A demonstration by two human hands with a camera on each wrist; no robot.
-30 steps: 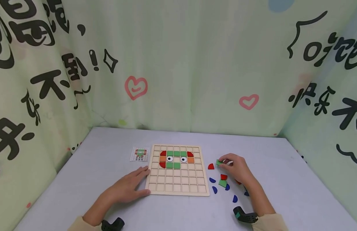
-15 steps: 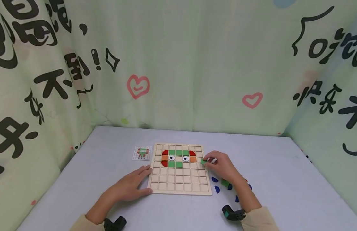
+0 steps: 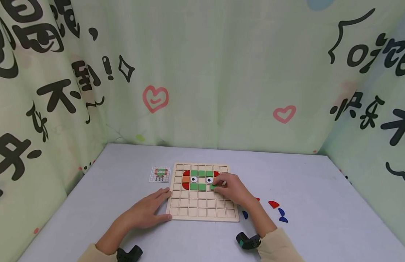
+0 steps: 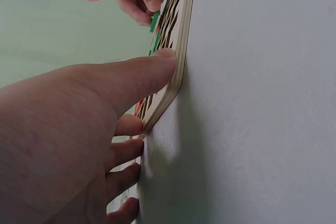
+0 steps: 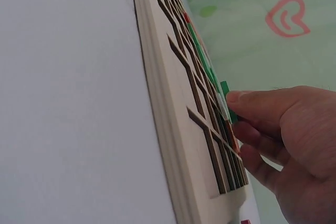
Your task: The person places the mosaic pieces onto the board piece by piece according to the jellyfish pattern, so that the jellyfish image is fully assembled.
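Observation:
A wooden grid board point(image 3: 202, 215) lies on the table. In its cells sit green squares point(image 3: 198, 173), red quarter-rounds point(image 3: 186, 186), an orange square point(image 3: 186, 179) and two eye tiles point(image 3: 194, 179). My right hand point(image 3: 233, 189) pinches a green square tile point(image 5: 224, 88) between thumb and fingers, just over the row below the right eye. Part of that row and the right-hand orange piece are hidden behind the fingers. My left hand point(image 3: 145, 211) rests against the board's left side, fingers extended, the thumb point(image 4: 152, 69) touching its near corner.
A small picture card point(image 3: 160, 174) of a robot-like figure lies left of the board. Loose pieces lie to the right: a red one point(image 3: 273, 204) and blue half-rounds point(image 3: 283, 219); the right forearm covers others. Printed curtains stand behind the table and at both sides.
My right hand has carried the green tile leftward, from the loose pieces at the right to over the board. My left hand has stayed at the board's edge.

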